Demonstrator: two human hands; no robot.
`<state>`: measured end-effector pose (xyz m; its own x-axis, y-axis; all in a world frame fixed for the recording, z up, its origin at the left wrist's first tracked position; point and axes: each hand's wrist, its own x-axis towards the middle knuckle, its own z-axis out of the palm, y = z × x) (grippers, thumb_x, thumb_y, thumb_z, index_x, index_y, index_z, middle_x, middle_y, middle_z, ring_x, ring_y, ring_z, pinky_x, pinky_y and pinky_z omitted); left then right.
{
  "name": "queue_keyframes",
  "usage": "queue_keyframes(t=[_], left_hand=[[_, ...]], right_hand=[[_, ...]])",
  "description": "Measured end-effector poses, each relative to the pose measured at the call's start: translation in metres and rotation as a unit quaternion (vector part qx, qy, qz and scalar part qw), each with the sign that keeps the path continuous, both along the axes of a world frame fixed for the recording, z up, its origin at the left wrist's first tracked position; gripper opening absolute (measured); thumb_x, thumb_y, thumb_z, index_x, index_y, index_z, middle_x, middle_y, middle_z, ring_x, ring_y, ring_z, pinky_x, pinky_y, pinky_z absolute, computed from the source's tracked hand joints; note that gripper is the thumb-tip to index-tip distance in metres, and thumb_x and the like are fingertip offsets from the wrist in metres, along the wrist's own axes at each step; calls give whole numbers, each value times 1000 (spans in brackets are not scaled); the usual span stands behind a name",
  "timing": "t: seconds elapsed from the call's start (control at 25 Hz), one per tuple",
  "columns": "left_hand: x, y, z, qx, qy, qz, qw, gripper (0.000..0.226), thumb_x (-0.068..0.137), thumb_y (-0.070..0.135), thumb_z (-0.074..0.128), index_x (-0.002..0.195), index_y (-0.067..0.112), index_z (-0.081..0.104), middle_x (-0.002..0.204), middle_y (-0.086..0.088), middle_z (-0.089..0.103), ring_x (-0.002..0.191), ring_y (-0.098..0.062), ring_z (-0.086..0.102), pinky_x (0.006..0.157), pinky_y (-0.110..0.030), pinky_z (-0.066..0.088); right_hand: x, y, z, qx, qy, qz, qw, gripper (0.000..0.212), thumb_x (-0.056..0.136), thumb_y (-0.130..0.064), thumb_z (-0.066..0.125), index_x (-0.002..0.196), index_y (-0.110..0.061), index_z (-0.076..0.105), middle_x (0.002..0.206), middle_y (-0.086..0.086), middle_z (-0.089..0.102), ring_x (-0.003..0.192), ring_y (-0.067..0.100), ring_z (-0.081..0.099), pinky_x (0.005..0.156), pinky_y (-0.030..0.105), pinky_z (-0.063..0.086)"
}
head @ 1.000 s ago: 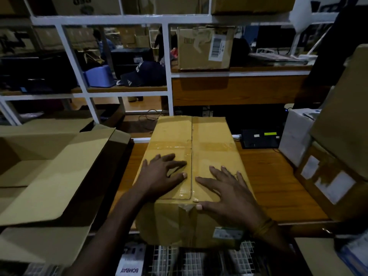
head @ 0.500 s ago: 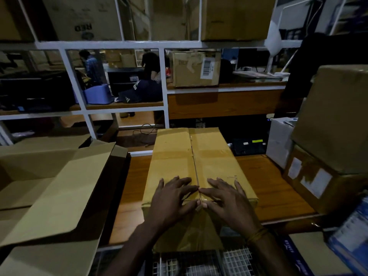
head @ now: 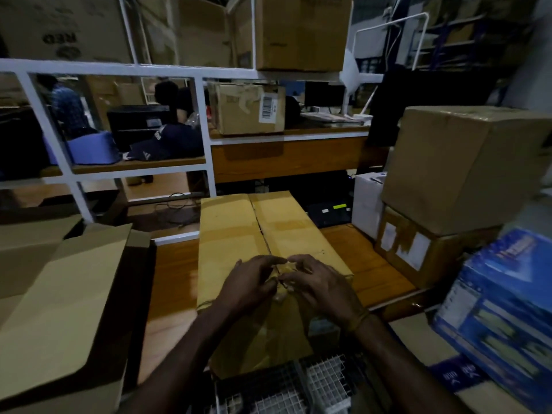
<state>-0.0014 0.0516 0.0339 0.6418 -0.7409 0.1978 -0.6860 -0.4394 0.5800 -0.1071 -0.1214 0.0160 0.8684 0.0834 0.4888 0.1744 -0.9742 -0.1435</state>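
Box [head: 236,234] lying lengthwise on bench [head: 173,279], near end overhanging. Left hand [head: 248,286] and right hand [head: 321,286] meeting at top seam, curled fingers [head: 265,260] pinching clear tape [head: 287,268].

Tan cardboard box [head: 236,234], flaps closed, lying flat.

Your picture is dim and underexposed; edges bow from the wide lens, the lower right blurs, corners fall dark.
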Motion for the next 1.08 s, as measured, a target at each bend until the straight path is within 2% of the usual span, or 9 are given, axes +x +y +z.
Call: queue_keyframes(t=[0.08, 0.16, 0.28, 0.48, 0.6, 0.68, 0.88, 1.0, 1.08], left_hand=[[-1, -3, 2, -51, 27, -5, 998, 45, 90, 17, 59, 131, 36, 55, 134, 3, 59, 106, -10, 63, 98, -51, 49], [0, -7, 6, -132, 56, -4, 990, 47, 91, 11, 59, 129, 38, 56, 139, 6, 55, 108, -10, 61, 91, -38, 56], [3, -27, 15, -203, 46, -23, 978, 56, 91, 7, 59, 135, 40, 52, 149, 21, 40, 128, -5, 49, 95, -21, 49], [-4, -95, 32, -209, 17, -103, 972, 79, 93, 6, 58, 151, 44, 22, 159, 27, 13, 144, -2, 27, 107, -26, 41], [-6, -135, 24, -162, 0, -123, 979, 85, 94, 10, 57, 152, 50, 9, 159, 29, 5, 144, -7, 29, 111, -35, 41], [-5, -156, 10, -114, -10, -128, 985, 83, 94, 9, 55, 150, 53, 11, 158, 32, 3, 142, -7, 31, 107, -35, 44], [7, -177, -14, -9, -10, -97, 995, 59, 101, 14, 46, 148, 46, 30, 159, 23, 16, 148, -13, 18, 114, -31, 29], [4, -181, -12, 42, -45, -93, 994, 48, 104, 13, 38, 147, 34, 40, 161, 12, 21, 149, -18, 17, 115, -33, 25], [1, -185, -10, 61, -62, -93, 992, 44, 104, 11, 36, 143, 28, 48, 160, 5, 27, 147, -18, 22, 115, -34, 23]], right_hand=[[-2, -4, 7, -28, -39, 11, 999, 24, 92, -33, 59, 116, -29, 64, 138, 1, 49, 101, 20, 66, 66, 27, 57], [-3, -9, 14, -32, -82, 13, 996, 27, 94, -33, 55, 119, -28, 63, 137, 2, 49, 98, 17, 65, 59, 21, 53], [-1, -27, 23, 11, -145, 6, 989, 37, 93, -32, 54, 130, -29, 56, 143, 6, 44, 109, 20, 63, 65, 23, 59], [-2, -71, 25, 15, -180, -105, 978, 73, 83, -12, 73, 147, -24, 39, 160, 14, 20, 140, 31, 39, 81, 37, 59], [-6, -92, 4, -39, -171, -181, 968, 72, 91, -25, 66, 152, -13, 32, 163, 20, 2, 149, 37, 13, 100, 54, 47], [-7, -106, -8, -58, -154, -232, 959, 74, 91, -40, 60, 152, -10, 31, 161, 25, -8, 150, 41, -1, 110, 62, 33], [-14, -120, -20, -22, -65, -332, 941, 85, 86, -76, 35, 151, -20, 36, 162, 24, -5, 146, 46, -15, 117, 59, -4], [-21, -120, -36, 66, 5, -333, 941, 91, 80, -88, 18, 153, -35, 29, 163, 15, 11, 148, 44, -10, 118, 60, -3], [-25, -118, -47, 150, 60, -318, 934, 95, 74, -92, 9, 153, -41, 22, 163, 4, 17, 150, 34, 5, 120, 56, 6]])
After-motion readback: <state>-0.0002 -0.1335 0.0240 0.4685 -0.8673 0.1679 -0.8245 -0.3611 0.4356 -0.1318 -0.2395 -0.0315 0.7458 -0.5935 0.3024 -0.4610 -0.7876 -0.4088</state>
